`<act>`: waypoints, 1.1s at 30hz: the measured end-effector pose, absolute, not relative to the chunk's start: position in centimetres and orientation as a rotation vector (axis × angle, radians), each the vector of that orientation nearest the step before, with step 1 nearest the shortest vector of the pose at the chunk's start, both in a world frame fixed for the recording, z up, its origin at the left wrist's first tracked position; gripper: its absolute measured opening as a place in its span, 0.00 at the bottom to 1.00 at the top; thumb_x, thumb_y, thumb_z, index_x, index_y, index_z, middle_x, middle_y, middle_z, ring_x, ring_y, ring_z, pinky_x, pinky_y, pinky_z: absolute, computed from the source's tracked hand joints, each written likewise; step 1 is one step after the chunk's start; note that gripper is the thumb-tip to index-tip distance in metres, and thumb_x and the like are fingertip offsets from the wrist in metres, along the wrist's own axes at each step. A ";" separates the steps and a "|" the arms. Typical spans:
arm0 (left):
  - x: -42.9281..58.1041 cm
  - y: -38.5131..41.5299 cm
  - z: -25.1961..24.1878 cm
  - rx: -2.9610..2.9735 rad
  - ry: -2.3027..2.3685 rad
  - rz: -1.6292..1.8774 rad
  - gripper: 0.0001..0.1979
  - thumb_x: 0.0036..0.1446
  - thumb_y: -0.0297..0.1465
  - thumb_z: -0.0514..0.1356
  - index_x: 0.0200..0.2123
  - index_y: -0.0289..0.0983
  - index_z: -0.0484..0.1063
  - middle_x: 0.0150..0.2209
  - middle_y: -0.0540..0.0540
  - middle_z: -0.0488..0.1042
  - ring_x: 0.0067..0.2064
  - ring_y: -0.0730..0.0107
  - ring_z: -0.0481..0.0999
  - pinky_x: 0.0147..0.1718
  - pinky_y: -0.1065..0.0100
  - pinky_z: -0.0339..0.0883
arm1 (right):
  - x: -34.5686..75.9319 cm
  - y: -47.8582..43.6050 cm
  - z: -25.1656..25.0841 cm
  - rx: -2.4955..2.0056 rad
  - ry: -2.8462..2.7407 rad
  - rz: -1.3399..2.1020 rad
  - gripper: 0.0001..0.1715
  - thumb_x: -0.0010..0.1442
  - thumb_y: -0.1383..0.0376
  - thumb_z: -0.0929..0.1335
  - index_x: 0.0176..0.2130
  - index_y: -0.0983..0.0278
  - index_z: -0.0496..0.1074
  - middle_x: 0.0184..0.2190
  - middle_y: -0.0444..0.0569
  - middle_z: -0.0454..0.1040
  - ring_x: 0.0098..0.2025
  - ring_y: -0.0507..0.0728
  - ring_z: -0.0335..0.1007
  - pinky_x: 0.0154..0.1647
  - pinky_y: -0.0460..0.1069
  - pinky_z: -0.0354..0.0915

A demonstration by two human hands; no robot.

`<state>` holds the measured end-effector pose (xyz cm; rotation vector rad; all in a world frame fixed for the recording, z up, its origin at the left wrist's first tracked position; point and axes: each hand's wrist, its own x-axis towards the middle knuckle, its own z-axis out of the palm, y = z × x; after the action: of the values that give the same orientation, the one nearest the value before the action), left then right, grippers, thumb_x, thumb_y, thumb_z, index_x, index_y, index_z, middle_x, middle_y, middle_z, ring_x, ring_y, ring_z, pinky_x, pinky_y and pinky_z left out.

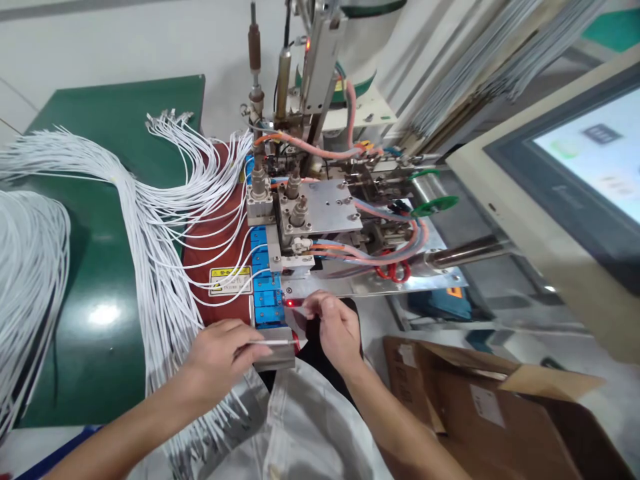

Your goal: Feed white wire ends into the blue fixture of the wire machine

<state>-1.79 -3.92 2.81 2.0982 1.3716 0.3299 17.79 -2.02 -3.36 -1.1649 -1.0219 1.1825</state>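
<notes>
My left hand [217, 357] pinches a thin white cable [274, 342], whose end points right, over a metal plate [275, 359] at the near end of the machine. Just beyond that plate runs a row of blue fixture blocks [269, 298], with several white cables seated in it farther along. My right hand [340, 331] is raised to the right of the blocks, its fingers curled with thumb and forefinger together. Anything between those fingertips is too small or blurred to make out. A small red light [290, 303] glows close to them.
A large bundle of white cables [137, 247] drapes across the green table [100, 333] on the left. The machine [325, 207] with its hoses and a wire spool [431, 193] stands ahead. To the right are a screen [590, 147] and an open cardboard box [490, 400].
</notes>
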 end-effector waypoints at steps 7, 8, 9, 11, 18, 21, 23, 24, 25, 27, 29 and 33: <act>1.1 -2.6 2.5 2.030 1.423 0.583 0.10 0.59 0.32 0.53 0.40 0.40 0.73 0.35 0.47 0.75 0.35 0.70 0.74 0.36 0.69 0.67 | 17.7 -3.0 -1.2 -1.221 -1.213 1.142 0.07 0.55 0.62 0.66 0.31 0.62 0.72 0.28 0.48 0.71 0.29 0.53 0.67 0.30 0.48 0.65; 1.3 -2.5 2.6 1.985 1.406 0.605 0.11 0.59 0.32 0.53 0.42 0.39 0.72 0.37 0.46 0.75 0.37 0.70 0.74 0.38 0.69 0.67 | 17.8 -2.8 -0.9 -1.236 -1.270 1.113 0.06 0.55 0.64 0.65 0.30 0.62 0.71 0.27 0.47 0.71 0.29 0.53 0.67 0.31 0.48 0.65; 1.5 -2.4 2.7 1.930 1.389 0.624 0.11 0.59 0.32 0.52 0.42 0.39 0.72 0.38 0.46 0.75 0.38 0.70 0.73 0.39 0.69 0.67 | 17.8 -2.6 -0.7 -1.235 -1.333 1.086 0.06 0.56 0.65 0.65 0.30 0.62 0.71 0.27 0.47 0.71 0.29 0.53 0.67 0.31 0.48 0.65; 1.7 -2.0 2.8 1.812 1.366 0.634 0.12 0.59 0.33 0.52 0.39 0.40 0.73 0.36 0.47 0.75 0.38 0.69 0.73 0.38 0.69 0.67 | 17.9 -2.2 -0.3 -1.213 -1.460 1.031 0.06 0.57 0.67 0.64 0.30 0.62 0.70 0.27 0.46 0.71 0.30 0.53 0.67 0.32 0.48 0.65; 1.6 -1.3 2.1 1.643 1.353 0.630 0.07 0.54 0.33 0.58 0.30 0.40 0.76 0.30 0.50 0.76 0.33 0.70 0.73 0.34 0.70 0.66 | 17.9 -1.7 0.1 -1.158 -1.616 0.978 0.07 0.58 0.67 0.62 0.30 0.62 0.69 0.26 0.46 0.70 0.29 0.53 0.66 0.31 0.47 0.63; 1.6 -1.4 2.1 1.672 1.359 0.652 0.07 0.54 0.30 0.57 0.30 0.39 0.76 0.30 0.50 0.77 0.32 0.71 0.73 0.35 0.71 0.66 | 17.2 -1.9 -0.4 -1.208 -1.426 1.073 0.07 0.58 0.65 0.62 0.30 0.62 0.68 0.26 0.45 0.69 0.28 0.52 0.66 0.30 0.47 0.63; 1.7 -1.4 2.2 1.662 1.393 0.692 0.08 0.55 0.30 0.56 0.30 0.38 0.76 0.29 0.49 0.76 0.32 0.71 0.73 0.34 0.71 0.66 | 16.6 -2.3 -0.8 -1.271 -1.173 1.126 0.08 0.59 0.64 0.62 0.31 0.63 0.68 0.25 0.45 0.69 0.27 0.52 0.66 0.29 0.47 0.64; 1.8 -1.5 2.3 1.651 1.408 0.713 0.08 0.55 0.31 0.56 0.30 0.38 0.76 0.29 0.49 0.76 0.31 0.71 0.73 0.34 0.70 0.67 | 16.3 -2.5 -1.0 -1.291 -1.081 1.129 0.08 0.59 0.63 0.62 0.31 0.63 0.68 0.25 0.45 0.69 0.27 0.52 0.66 0.30 0.47 0.64; 1.8 -1.5 2.4 1.641 1.419 0.733 0.08 0.55 0.31 0.56 0.30 0.38 0.75 0.29 0.49 0.76 0.31 0.71 0.73 0.34 0.70 0.67 | 16.1 -2.7 -1.2 -1.302 -1.037 1.119 0.08 0.58 0.63 0.62 0.32 0.63 0.69 0.26 0.46 0.70 0.29 0.52 0.67 0.31 0.47 0.65; 1.9 -1.5 2.4 1.639 1.424 0.753 0.08 0.55 0.31 0.56 0.29 0.37 0.75 0.28 0.49 0.76 0.30 0.71 0.73 0.33 0.71 0.67 | 15.8 -3.0 -1.4 -1.292 -1.078 1.079 0.07 0.56 0.64 0.64 0.31 0.63 0.71 0.28 0.47 0.71 0.32 0.53 0.68 0.34 0.48 0.65; 2.0 -1.6 2.3 1.649 1.427 0.763 0.08 0.54 0.30 0.56 0.29 0.37 0.75 0.27 0.49 0.76 0.30 0.72 0.73 0.32 0.71 0.68 | 15.7 -3.1 -1.4 -1.274 -1.160 1.032 0.04 0.54 0.66 0.66 0.30 0.63 0.72 0.29 0.47 0.71 0.33 0.54 0.68 0.34 0.49 0.65; 2.1 -1.8 1.9 1.642 1.442 0.786 0.07 0.53 0.29 0.57 0.29 0.38 0.76 0.28 0.49 0.77 0.31 0.71 0.74 0.33 0.71 0.68 | 15.5 -2.9 -1.1 -1.320 -1.215 0.956 0.04 0.53 0.68 0.66 0.27 0.63 0.70 0.25 0.46 0.69 0.28 0.52 0.66 0.29 0.47 0.64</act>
<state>2.12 -1.78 1.85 1.6416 1.4416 0.7860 15.51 -2.91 -1.11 -1.3199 -1.2147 0.9564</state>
